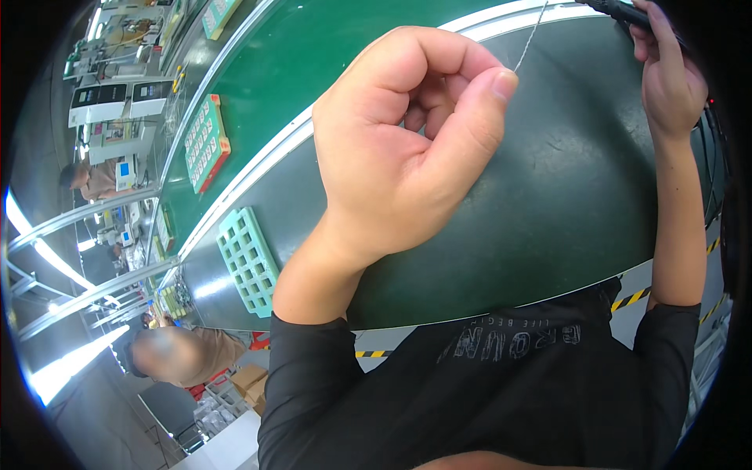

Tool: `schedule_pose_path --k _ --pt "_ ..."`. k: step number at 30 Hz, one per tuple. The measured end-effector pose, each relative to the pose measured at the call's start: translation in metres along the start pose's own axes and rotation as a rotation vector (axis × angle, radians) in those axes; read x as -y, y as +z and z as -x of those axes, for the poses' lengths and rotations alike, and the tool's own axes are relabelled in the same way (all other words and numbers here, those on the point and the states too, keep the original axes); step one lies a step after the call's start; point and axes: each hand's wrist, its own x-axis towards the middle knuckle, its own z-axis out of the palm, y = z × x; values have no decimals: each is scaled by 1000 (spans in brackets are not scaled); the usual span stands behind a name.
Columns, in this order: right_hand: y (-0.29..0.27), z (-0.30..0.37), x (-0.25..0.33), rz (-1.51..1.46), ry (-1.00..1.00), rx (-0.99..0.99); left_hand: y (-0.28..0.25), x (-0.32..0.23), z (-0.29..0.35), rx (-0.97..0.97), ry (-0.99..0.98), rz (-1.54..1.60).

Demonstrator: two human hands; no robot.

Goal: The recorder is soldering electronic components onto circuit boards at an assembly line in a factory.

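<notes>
My left hand (415, 133) is raised over the bench, its thumb and forefinger pinched on a thin, silvery twisted wire (532, 41). From the fingertips the wire runs up and slightly right, past the top edge of the picture. At the upper right, my right hand (672, 86) is closed around a black pen-like tool (623, 11). Its narrow end points left, toward the wire, with a gap between them in this view. The exact kind of tool cannot be made out, and part of it is hidden by the fingers.
A pale green tray (248, 262) with square pockets lies left on the dark green worktop (564, 204). Beyond a white rail, a filled tray (207, 145) sits on the green conveyor belt (270, 59). Dark cables (711, 157) hang at right. A co-worker (184, 356) is at lower left.
</notes>
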Motion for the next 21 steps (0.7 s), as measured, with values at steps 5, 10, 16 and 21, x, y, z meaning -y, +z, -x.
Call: schedule_pose_path --k 5,10,16,21 --pt "-3 0 -1 2 -6 19 1 -2 1 8 3 -26" --pt "3 0 2 -1 29 -25 0 -5 1 16 -9 -21" --pt "3 0 1 0 -7 -2 -2 -9 3 26 -2 -65" --pt "-4 1 -3 63 -108 67 -1 -17 5 54 65 -147"
